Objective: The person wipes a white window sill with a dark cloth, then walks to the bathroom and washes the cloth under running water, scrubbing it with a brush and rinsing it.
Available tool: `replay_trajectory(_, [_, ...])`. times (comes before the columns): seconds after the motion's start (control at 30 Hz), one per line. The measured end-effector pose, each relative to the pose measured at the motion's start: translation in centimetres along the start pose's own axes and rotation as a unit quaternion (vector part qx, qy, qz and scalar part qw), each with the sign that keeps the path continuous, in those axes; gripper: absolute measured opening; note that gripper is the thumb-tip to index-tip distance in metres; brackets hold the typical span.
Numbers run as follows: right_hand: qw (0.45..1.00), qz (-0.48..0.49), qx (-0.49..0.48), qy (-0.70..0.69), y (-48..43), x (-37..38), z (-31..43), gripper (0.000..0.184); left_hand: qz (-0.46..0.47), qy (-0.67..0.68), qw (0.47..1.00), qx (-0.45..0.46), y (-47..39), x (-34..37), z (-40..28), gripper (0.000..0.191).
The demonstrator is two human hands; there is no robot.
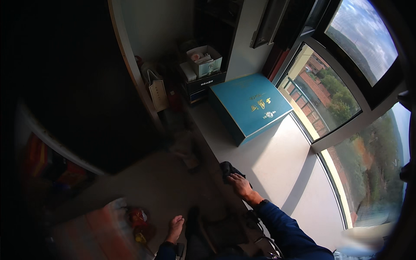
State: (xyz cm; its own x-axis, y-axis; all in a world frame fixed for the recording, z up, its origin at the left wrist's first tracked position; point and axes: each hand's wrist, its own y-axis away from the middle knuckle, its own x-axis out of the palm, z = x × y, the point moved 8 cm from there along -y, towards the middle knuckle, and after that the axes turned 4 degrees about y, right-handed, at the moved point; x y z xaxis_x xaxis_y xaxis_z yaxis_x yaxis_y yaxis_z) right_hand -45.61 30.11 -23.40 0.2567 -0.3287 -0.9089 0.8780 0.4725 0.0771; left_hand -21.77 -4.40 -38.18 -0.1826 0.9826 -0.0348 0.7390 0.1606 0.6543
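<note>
My right hand (241,187) presses on a dark crumpled cloth (229,169) at the inner edge of a white windowsill (234,139). The fingers lie over the cloth, partly hiding it. Beyond the hand, a large teal box (242,107) with gold trim and gold writing rests on the sill. Low in the view, my left hand (175,228) hangs over the shaded floor with its fingers curled in. Nothing shows in that hand, and it is apart from the sill.
Behind the teal box, a small open carton (211,66) with items inside stands on a black box (208,82). A paper bag (158,96) leans near a door frame (125,61). Windows (321,94) line the right side. Cables (274,245) lie by my right forearm. A red packet (138,216) is at lower left.
</note>
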Motion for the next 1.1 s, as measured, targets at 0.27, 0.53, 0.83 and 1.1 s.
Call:
replay_trajectory(0.27, [0.683, 0.012, 0.188, -0.705, 16.8, -2.6, 0.7, 0.039, -0.120, -0.056, 0.991, 0.021, 9.9, -2.9, 3.2, 0.037])
replay_trajectory(0.53, [0.782, -0.100, 0.120, -0.603, 33.2, -6.0, 0.6, 0.027, -0.096, -0.067, 0.990, 0.080, 13.7, -2.1, 2.9, 0.037])
replay_trajectory(0.83, [0.517, -0.168, 0.553, -0.632, 52.6, 7.9, -1.0, 0.029, 0.053, -0.156, 0.977, 0.135, 8.9, -1.6, 0.9, 0.040])
replay_trajectory(1.1, [0.642, -0.232, 0.501, -0.532, 51.7, 7.6, 8.1, 0.017, 0.052, -0.184, 0.981, 0.015, 6.0, -10.9, 6.0, 0.036])
